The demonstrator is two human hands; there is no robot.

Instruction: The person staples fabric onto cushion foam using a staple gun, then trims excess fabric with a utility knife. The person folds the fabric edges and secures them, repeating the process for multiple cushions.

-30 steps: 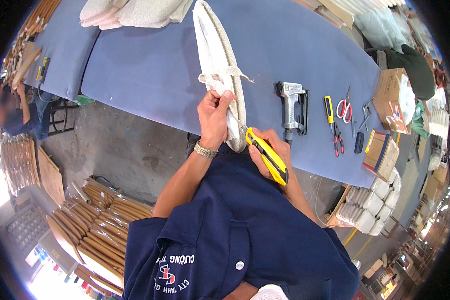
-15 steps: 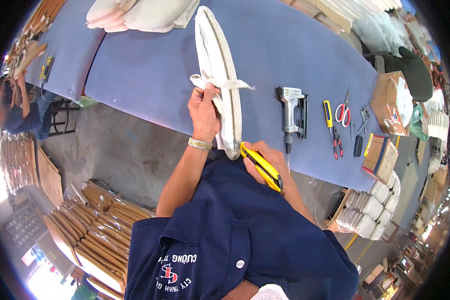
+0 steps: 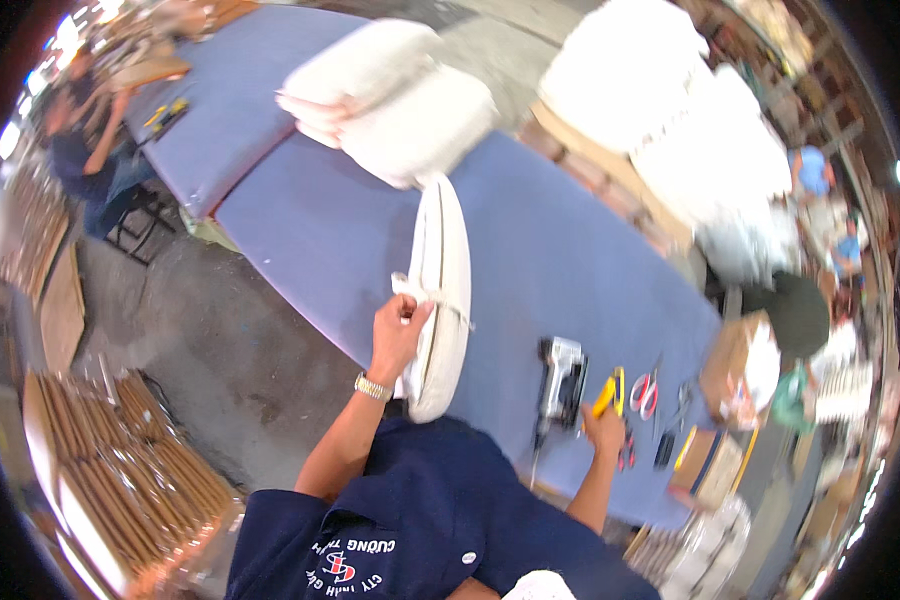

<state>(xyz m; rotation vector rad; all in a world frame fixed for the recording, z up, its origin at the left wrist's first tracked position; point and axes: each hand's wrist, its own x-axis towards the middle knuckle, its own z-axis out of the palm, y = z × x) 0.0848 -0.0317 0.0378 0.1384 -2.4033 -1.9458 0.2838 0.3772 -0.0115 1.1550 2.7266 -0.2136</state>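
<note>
My left hand [image 3: 398, 338] is closed, pinching a loose strip of fabric at the side of a cream upholstered pad [image 3: 444, 270]. The pad stands on edge, its near end close to my body, with a dark seam line running along it. Over at the right, my right hand [image 3: 604, 430] is closed on a yellow utility knife [image 3: 605, 397], low over the table next to the yellow-handled screwdriver. A grey staple gun [image 3: 562, 380] lies just left of that hand. Red-handled scissors [image 3: 646, 395] are to its right, and red-handled pliers [image 3: 628, 450] lie partly behind it.
Stacked cream pads [image 3: 410, 110] sit at the far part of the blue table [image 3: 530, 240]. Cardboard boxes [image 3: 735, 365] stand at its right end. Wrapped brown panels [image 3: 120, 470] are stacked at lower left. Another person [image 3: 95, 150] sits at the far left.
My right hand has carried the knife from the pad's near end rightward to the tools. My left hand keeps its pinch on the strip. The view has shifted, showing more of the far side.
</note>
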